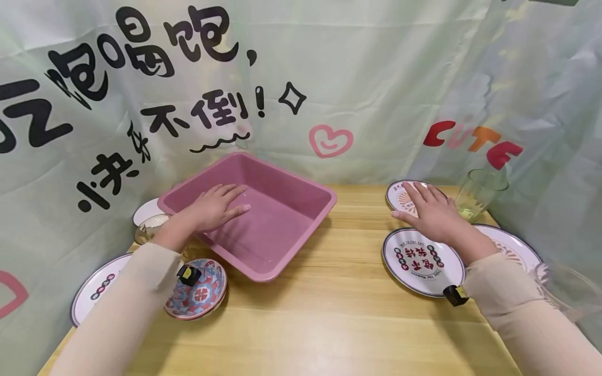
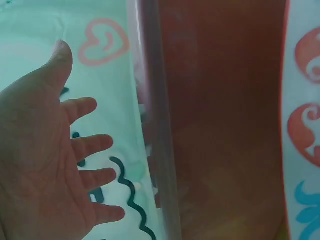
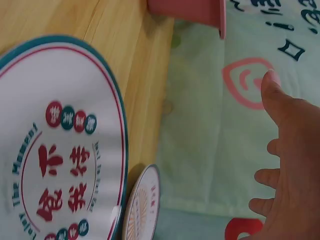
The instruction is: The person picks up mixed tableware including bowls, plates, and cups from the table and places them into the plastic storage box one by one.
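Note:
My left hand [image 1: 213, 209], palm down with fingers spread, is over the left part of a pink rectangular basin [image 1: 282, 203] and holds nothing. The left wrist view shows the same hand [image 2: 55, 150] with its fingers apart, beside the basin's wall. On the right, my right hand [image 1: 432, 214] hovers with straight fingers above a white plate with red lettering [image 1: 418, 261] and a smaller plate with an orange pattern [image 1: 404, 201]. It appears apart from both plates. In the right wrist view this hand [image 3: 295, 150] is partly cut off by the frame edge.
A clear glass [image 1: 482, 193] stands at the back right, near another patterned plate [image 1: 517, 248]. A blue-and-red patterned dish [image 1: 202, 290] sits in front of the basin. Further left are a lettered plate [image 1: 96, 284], a glass bowl [image 1: 148, 230] and a white plate [image 1: 147, 210]. Printed fabric [image 1: 376, 78] encloses the table.

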### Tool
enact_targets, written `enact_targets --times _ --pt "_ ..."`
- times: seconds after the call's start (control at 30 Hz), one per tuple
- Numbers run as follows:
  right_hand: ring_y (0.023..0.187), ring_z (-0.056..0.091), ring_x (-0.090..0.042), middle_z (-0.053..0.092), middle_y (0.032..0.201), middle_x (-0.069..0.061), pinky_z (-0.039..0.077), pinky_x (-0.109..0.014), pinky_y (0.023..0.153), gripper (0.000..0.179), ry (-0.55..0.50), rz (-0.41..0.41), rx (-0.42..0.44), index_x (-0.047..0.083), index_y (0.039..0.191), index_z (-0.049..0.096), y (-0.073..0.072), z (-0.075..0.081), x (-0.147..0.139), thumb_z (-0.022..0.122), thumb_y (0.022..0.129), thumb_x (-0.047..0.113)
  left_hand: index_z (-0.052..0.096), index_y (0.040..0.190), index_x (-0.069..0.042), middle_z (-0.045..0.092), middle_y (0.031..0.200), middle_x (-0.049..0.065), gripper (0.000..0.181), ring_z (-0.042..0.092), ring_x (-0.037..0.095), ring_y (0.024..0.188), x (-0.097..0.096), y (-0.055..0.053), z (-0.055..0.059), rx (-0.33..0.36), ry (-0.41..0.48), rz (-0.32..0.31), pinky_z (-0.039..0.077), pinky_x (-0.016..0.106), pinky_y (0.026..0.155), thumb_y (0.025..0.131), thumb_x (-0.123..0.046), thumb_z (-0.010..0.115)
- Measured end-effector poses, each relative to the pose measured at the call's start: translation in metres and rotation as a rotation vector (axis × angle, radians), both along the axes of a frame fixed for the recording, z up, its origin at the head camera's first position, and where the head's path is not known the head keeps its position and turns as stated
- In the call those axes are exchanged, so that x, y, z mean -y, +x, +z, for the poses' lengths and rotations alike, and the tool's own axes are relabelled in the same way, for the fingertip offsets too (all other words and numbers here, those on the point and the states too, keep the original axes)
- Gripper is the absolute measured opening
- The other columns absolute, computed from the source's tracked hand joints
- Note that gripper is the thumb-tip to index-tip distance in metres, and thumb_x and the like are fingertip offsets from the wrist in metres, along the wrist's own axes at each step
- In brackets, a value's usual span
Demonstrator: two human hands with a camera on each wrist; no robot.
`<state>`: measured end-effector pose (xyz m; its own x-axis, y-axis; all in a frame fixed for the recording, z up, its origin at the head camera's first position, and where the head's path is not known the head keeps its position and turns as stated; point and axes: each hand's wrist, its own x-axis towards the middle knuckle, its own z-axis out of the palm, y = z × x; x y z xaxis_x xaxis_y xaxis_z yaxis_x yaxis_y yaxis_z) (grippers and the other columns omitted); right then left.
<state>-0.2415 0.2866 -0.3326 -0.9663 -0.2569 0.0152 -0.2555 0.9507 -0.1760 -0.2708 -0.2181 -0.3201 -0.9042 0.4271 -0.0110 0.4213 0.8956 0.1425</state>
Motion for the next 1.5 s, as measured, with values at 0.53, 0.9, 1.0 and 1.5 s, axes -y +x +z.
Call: enact_targets --times 0.53,0.9,1.0,1.5 --pt "0.138 0.025 -0.047 0.032 0.151 -0.023 0.021 -0.064 0.109 0.074 -0.162 0.2 -0.161 0.004 0.151 0.031 0.026 -0.003 0.035 0.057 0.097 0.047 0.033 0.154 -0.02 0.039 0.15 0.017 0.078 0.036 0.04 0.137 -0.013 0.061 -0.012 0.032 0.107 -0.198 0.027 0.057 0.111 0.093 -0.066 0.047" --pt "0.136 0.033 -0.04 0.038 0.149 -0.018 0.029 -0.058 0.109 0.071 -0.223 0.268 -0.174 0.009 0.151 0.036 0.029 -0.022 0.064 0.059 0.095 0.048 0.043 0.149 -0.018 0.052 0.142 0.002 0.078 0.056 0.018 0.119 -0.023 0.088 -0.02 0.084 0.114 -0.329 0.042 0.041 0.104 0.09 -0.068 0.048" --pt "0.137 0.034 -0.038 0.039 0.149 -0.017 0.032 -0.057 0.108 0.072 -0.242 0.264 -0.159 0.012 0.151 0.036 0.03 -0.027 0.071 0.058 0.095 0.051 0.045 0.147 -0.02 0.055 0.138 -0.001 0.08 0.059 0.009 0.107 -0.026 0.09 -0.025 0.075 0.117 -0.361 0.046 0.039 0.101 0.086 -0.071 0.051" --pt "0.135 0.039 -0.035 0.044 0.147 -0.014 0.032 -0.053 0.11 0.07 -0.31 0.289 -0.175 0.013 0.149 0.04 0.03 -0.048 0.09 0.057 0.095 0.053 0.057 0.138 -0.015 0.064 0.127 0.001 0.069 0.061 0.017 0.112 -0.05 0.095 -0.04 0.002 0.186 -0.455 0.05 0.039 0.095 0.089 -0.063 0.057"
